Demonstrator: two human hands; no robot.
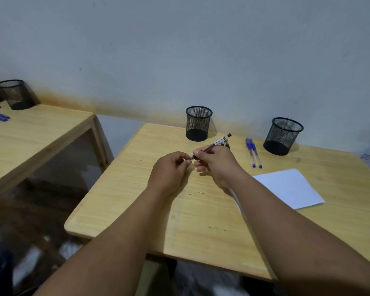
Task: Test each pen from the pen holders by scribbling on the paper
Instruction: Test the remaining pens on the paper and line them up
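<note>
On the wooden bench (179,221), white paper (291,189) lies right of both hands. The right hand (214,161) grips a black pen (217,145); the left hand (171,169) pinches its cap end. Best pull straight off, then scribble.

We see a table (137,189) of pale wood with a smooth, faintly shiny finish and fine grain lines. Two pen holders (198,122) (283,135) are black wire mesh, matt. The paper (291,189) is plain white and matt. Two blue pens (253,152) have clear, glossy plastic barrels. The wall (179,50) looks matt, painted, slightly scuffed.
</note>
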